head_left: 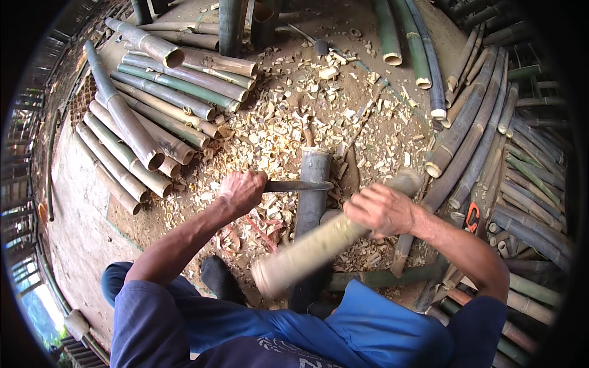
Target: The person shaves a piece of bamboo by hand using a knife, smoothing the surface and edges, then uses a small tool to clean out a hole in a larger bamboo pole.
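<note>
My left hand (pixel 241 191) is closed around the handle of a machete (pixel 285 186). Its blade points right and crosses a thick grey-green bamboo log (pixel 315 164) in front of me; I cannot tell whether the edge has cut into it. My right hand (pixel 381 210) grips a pale bamboo section (pixel 310 250) from above, fingers wrapped over it. That section slants from lower left to upper right, smeared by motion, and its lower left end hangs over my feet.
Pale wood chips (pixel 276 135) cover the brown floor. Cut bamboo poles (pixel 165 86) are stacked at left, with more poles (pixel 472 135) at right. Upright bamboo (pixel 232 27) stands at the far side. An orange-handled tool (pixel 472 217) rests among the right-hand bamboo.
</note>
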Action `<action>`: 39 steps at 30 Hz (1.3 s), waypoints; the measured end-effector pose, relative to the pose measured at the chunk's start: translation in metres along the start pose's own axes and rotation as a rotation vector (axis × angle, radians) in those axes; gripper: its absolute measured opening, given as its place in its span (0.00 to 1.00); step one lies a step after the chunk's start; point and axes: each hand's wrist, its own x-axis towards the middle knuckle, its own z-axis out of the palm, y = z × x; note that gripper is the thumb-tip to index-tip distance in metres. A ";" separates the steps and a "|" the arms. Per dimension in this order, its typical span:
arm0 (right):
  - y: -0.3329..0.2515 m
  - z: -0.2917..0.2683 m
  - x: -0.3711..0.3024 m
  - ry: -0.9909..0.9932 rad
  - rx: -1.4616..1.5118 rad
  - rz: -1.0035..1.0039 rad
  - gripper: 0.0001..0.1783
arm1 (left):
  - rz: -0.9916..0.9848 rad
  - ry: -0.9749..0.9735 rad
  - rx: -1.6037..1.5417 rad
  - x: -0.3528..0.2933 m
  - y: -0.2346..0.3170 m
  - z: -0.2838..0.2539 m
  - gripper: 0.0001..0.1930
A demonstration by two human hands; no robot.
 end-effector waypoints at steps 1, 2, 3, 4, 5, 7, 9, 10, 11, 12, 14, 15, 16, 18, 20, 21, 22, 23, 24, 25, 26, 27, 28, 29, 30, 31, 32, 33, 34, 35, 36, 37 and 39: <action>-0.002 0.003 -0.002 0.103 0.040 -0.102 0.34 | -0.001 -0.013 -0.019 0.000 0.002 -0.001 0.10; 0.013 0.006 -0.005 0.113 0.032 -0.044 0.32 | -0.005 0.000 -0.003 0.003 0.001 0.003 0.10; 0.031 0.005 -0.013 0.117 0.020 0.020 0.31 | -0.005 -0.010 0.001 0.008 0.005 0.002 0.10; 0.036 0.003 -0.013 -0.132 -0.056 0.307 0.30 | -0.016 -0.025 0.008 0.010 0.004 0.001 0.10; 0.040 0.004 -0.011 -0.220 -0.087 0.317 0.36 | -0.027 -0.041 0.016 0.010 0.005 0.000 0.10; 0.019 0.004 0.003 -0.297 -0.057 0.323 0.42 | 0.001 0.045 -0.008 0.005 -0.005 0.011 0.09; -0.002 -0.005 0.003 -0.093 0.063 0.099 0.36 | 0.025 0.062 0.007 0.001 -0.002 0.007 0.09; 0.000 0.004 -0.001 -0.024 0.043 0.015 0.35 | -0.002 -0.040 -0.032 0.004 0.004 -0.003 0.09; 0.006 0.014 -0.007 0.047 0.024 -0.068 0.33 | -0.013 -0.059 -0.041 0.005 0.005 -0.005 0.09; 0.018 0.015 -0.013 0.028 0.050 0.055 0.32 | -0.018 -0.077 -0.048 0.004 0.007 -0.006 0.09; 0.037 0.002 -0.012 -0.119 -0.067 0.320 0.33 | -0.055 -0.122 -0.051 0.009 0.010 -0.013 0.08; 0.028 0.002 -0.008 -0.173 -0.048 0.337 0.34 | -0.034 -0.093 -0.035 0.006 0.007 -0.007 0.08; 0.017 0.001 -0.002 -0.223 -0.039 0.352 0.35 | -0.017 -0.055 -0.017 0.006 0.001 -0.001 0.08; -0.006 -0.016 0.009 -0.234 0.035 0.233 0.40 | 0.005 -0.030 0.002 0.004 -0.002 0.002 0.09; -0.005 -0.005 0.005 0.017 0.037 -0.011 0.37 | -0.044 -0.087 -0.024 0.007 0.003 -0.006 0.08; 0.003 0.002 0.001 0.135 -0.027 -0.099 0.36 | -0.054 -0.113 -0.038 0.008 0.009 -0.008 0.08; 0.017 0.004 -0.004 0.046 -0.007 0.062 0.35 | -0.028 -0.059 -0.050 0.008 0.006 -0.004 0.07; 0.031 0.004 -0.011 -0.043 0.013 0.224 0.34 | -0.009 -0.034 -0.017 0.011 0.005 0.000 0.07; 0.040 0.000 -0.008 -0.175 -0.094 0.328 0.35 | -0.001 -0.014 0.016 0.013 0.003 0.002 0.07; 0.036 0.000 -0.006 -0.185 -0.077 0.324 0.37 | 0.008 0.006 0.049 0.014 0.000 0.005 0.07; 0.025 0.000 -0.004 -0.196 -0.059 0.320 0.38 | -0.003 0.007 -0.021 0.015 -0.001 0.008 0.07; 0.011 0.000 0.002 -0.211 -0.029 0.313 0.39 | -0.006 -0.006 -0.014 0.012 -0.003 0.012 0.07; 0.002 -0.015 0.010 -0.125 0.019 0.157 0.40 | -0.013 -0.010 -0.004 0.011 -0.005 0.013 0.07; -0.002 -0.013 0.011 -0.073 0.067 0.034 0.38 | -0.021 -0.014 0.006 0.010 -0.008 0.014 0.07; 0.002 0.001 0.006 0.064 0.026 -0.034 0.37 | 0.000 0.039 -0.009 0.012 -0.004 0.015 0.06; 0.011 0.009 0.004 0.200 -0.022 -0.102 0.36 | 0.021 0.099 -0.024 0.013 -0.002 0.015 0.04; 0.023 0.012 -0.006 0.106 -0.038 0.049 0.35 | 0.041 0.159 -0.039 0.014 0.000 0.014 0.03; 0.036 0.006 -0.003 0.021 -0.050 0.187 0.34 | 0.033 0.179 -0.019 0.015 -0.002 0.014 0.03; 0.043 0.000 -0.001 -0.140 -0.145 0.302 0.34 | 0.025 0.198 0.000 0.017 -0.004 0.014 0.03; 0.040 -0.004 0.000 -0.196 -0.107 0.337 0.35 | 0.019 0.218 0.020 0.019 -0.005 0.015 0.03; 0.028 -0.011 0.005 -0.260 -0.065 0.375 0.35 | 0.022 0.004 0.011 0.014 -0.001 0.003 0.08; 0.020 -0.015 0.007 -0.324 -0.024 0.414 0.36 | 0.017 0.001 0.002 0.016 -0.002 0.005 0.08; 0.014 -0.003 0.003 -0.277 -0.004 0.335 0.42 | 0.001 0.004 -0.014 0.021 -0.005 0.006 0.08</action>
